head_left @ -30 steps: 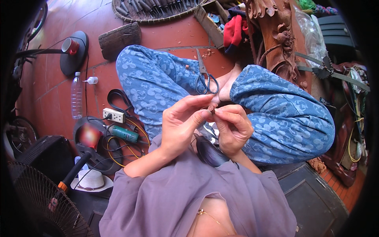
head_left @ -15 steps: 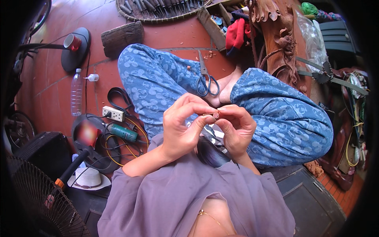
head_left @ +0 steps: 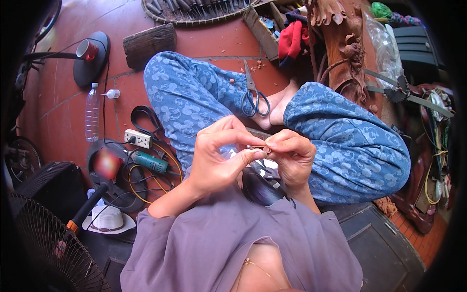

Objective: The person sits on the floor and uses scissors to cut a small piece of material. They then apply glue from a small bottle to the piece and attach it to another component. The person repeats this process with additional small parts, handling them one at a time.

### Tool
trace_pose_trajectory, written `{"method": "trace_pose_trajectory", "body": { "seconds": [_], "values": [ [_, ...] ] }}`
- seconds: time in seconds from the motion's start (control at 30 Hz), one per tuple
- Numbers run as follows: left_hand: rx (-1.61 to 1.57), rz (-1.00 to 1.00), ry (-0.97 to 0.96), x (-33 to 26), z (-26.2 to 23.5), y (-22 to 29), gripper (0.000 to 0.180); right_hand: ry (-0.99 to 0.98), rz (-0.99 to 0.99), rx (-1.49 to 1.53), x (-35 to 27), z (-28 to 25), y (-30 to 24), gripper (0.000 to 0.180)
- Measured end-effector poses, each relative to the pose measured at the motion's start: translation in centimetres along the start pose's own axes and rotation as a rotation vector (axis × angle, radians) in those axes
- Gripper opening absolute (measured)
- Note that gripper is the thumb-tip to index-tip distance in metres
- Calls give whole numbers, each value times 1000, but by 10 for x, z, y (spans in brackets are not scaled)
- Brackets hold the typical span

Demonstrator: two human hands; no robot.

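Above my lap, my left hand [head_left: 217, 155] and my right hand [head_left: 293, 156] meet fingertip to fingertip. Both pinch a small reddish-brown piece [head_left: 266, 150], thin along one edge and rounded at the end; fingers cover much of it, and its kind is too small to make out. Beyond my hands, a pair of scissors [head_left: 250, 91] with dark blue handles lies by my crossed feet, blades pointing away. A dark, shiny rounded object [head_left: 260, 187] rests in my lap below the hands, partly covered by them.
Left of me are a power strip [head_left: 138, 138], a green power tool [head_left: 151, 161] with tangled cords, a plastic bottle [head_left: 92, 114], a hat [head_left: 108, 219] and a fan [head_left: 53, 243]. A wood block [head_left: 149, 46] lies ahead; a carved wooden piece [head_left: 340, 53] stands right.
My right fingers have closed in more tightly around the small piece, and its visible part has turned slightly. My left hand has shifted a little to the left.
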State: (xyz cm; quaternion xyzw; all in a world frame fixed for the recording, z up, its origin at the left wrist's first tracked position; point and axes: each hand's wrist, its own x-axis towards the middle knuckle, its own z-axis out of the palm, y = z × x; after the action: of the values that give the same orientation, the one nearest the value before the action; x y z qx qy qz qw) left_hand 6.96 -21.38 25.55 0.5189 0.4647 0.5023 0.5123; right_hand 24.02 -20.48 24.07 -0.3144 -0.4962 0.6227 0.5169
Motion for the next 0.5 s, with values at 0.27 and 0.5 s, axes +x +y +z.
{"method": "trace_pose_trajectory", "body": {
  "seconds": [0.27, 0.5],
  "values": [
    [-140, -50, -17, -3, -3, -8, 14, 8, 175, -11, 0, 6, -9, 28],
    [-423, -256, 8, -4, 1, -16, 12, -3, 10, -300, 1, 7, -12, 25]
  ]
}}
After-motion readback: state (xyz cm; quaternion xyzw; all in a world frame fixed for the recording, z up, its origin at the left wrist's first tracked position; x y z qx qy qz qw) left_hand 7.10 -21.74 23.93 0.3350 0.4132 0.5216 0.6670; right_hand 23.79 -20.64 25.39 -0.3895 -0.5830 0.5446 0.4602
